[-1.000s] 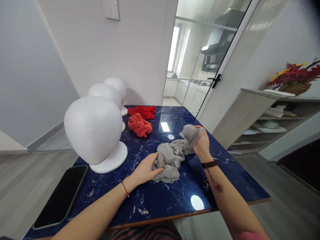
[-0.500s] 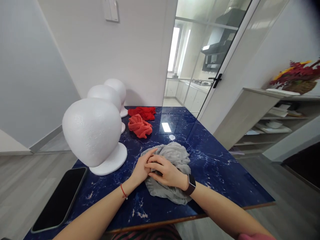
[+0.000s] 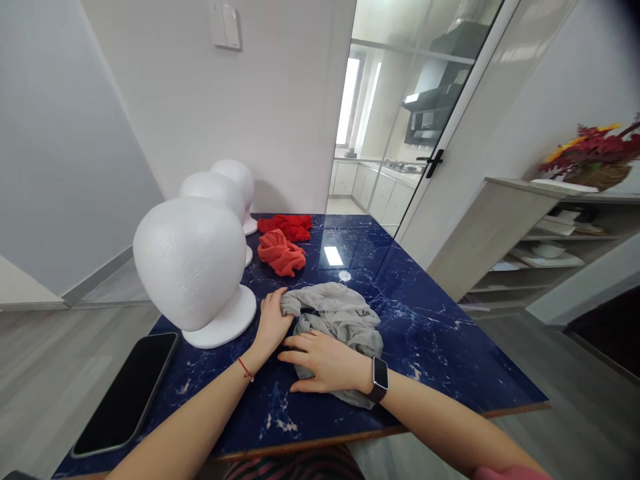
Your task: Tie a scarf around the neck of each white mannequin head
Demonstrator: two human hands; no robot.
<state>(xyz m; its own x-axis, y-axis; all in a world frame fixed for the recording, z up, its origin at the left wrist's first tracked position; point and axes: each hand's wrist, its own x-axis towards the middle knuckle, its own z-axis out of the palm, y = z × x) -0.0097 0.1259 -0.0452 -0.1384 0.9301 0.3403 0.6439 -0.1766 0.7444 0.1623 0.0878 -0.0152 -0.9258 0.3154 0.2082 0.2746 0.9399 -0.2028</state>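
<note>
My left hand (image 3: 273, 322) had parted from my right hand (image 3: 325, 362), gripping the cloth (image 3: 345, 313) beneath my spread right fingers; its folds seemed unsettled.

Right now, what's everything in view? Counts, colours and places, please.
Dummy heads: 3, white, row on table's left
Grey cloth: 1, grey, table's near middle
Coral cloth: 1, coral, beside heads
Red cloth: 1, red, behind coral cloth
Phone: 1, black, table's near-left corner
Table: 1, dark blue, centre
Glass door: 1, white frame, beyond table
Kitchen cabinets: several, white, behind door
Shelf unit: 1, pale, right
Flower basket: 1, red and yellow, on shelf unit
Left hand: 1, red bracelet, at grey cloth's left end
Right hand: 1, dark watch, over grey cloth
</note>
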